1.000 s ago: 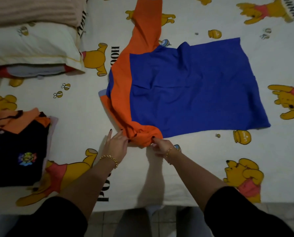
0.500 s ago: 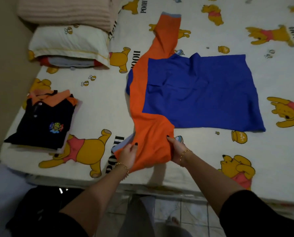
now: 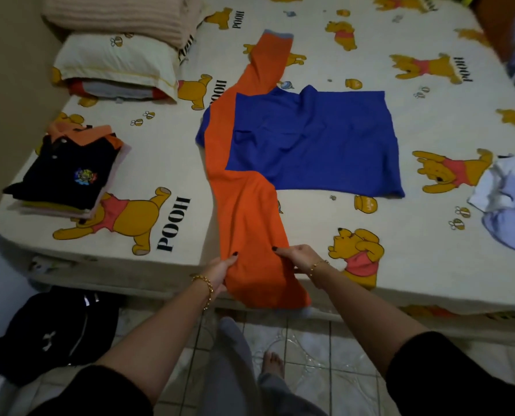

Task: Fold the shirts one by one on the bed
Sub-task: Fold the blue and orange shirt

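both hands [image 3: 221,270] [image 3: 298,256] pinch soft orange sleeve [image 3: 250,229] stretched flat

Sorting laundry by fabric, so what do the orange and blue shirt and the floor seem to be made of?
The shirt looks like soft matte knit, perhaps cotton: it drapes limply and creases. The floor looks like glossy pale ceramic tile: grout lines and reflections.

The orange sleeve [image 3: 250,220] (bunched before) now stretches past the bed [image 3: 166,151].

Matt, soft cloth shirt [image 3: 304,145] on a printed cotton-like bedsheet [image 3: 172,151] — glossy tiles [image 3: 307,343] below.
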